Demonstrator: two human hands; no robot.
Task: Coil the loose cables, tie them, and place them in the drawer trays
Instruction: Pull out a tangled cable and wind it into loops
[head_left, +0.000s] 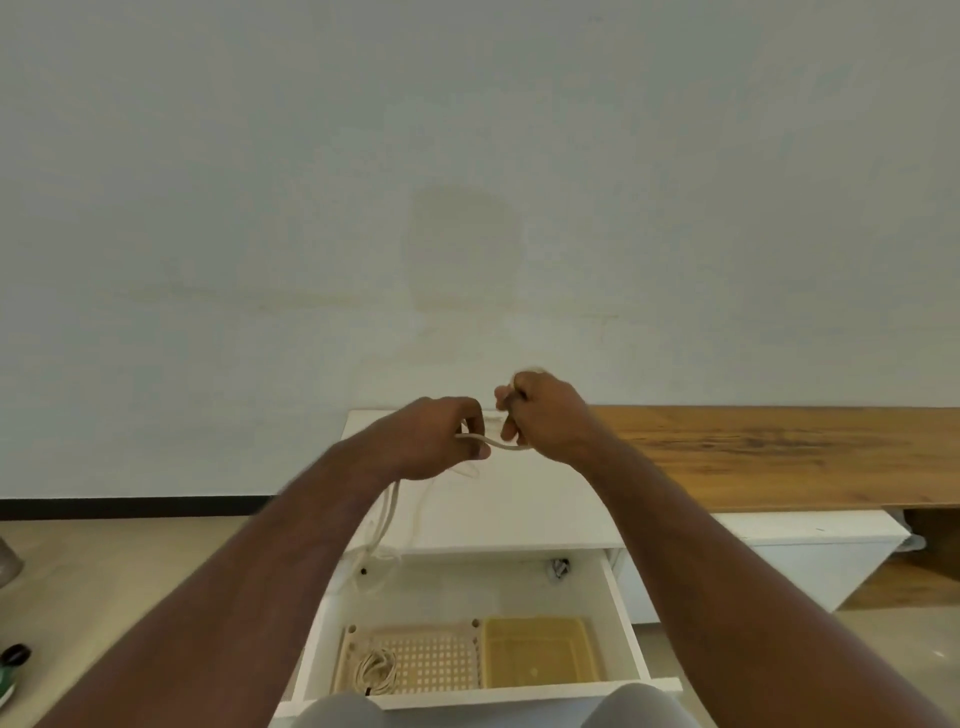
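A plain pale wall (467, 182) rises behind a white cabinet (498, 514), with a wooden shelf (779, 457) running off its right side. Its drawer (628, 639) stands open below, holding two trays: a beige perforated tray (441, 660) at the front left, a coiled cable (375, 673) lying in its left end, and a yellow tray (540, 654) just beside it. Above the cabinet top, the left hand (436, 441) and right hand (545, 415) both pinch one loose white cable (501, 445), whose slack hangs down toward the drawer's back left corner.

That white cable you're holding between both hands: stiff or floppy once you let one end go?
Probably floppy: the white cable sags between the left hand and right hand, and its slack hangs in loose loops. Likely light, since fingertips carry it.
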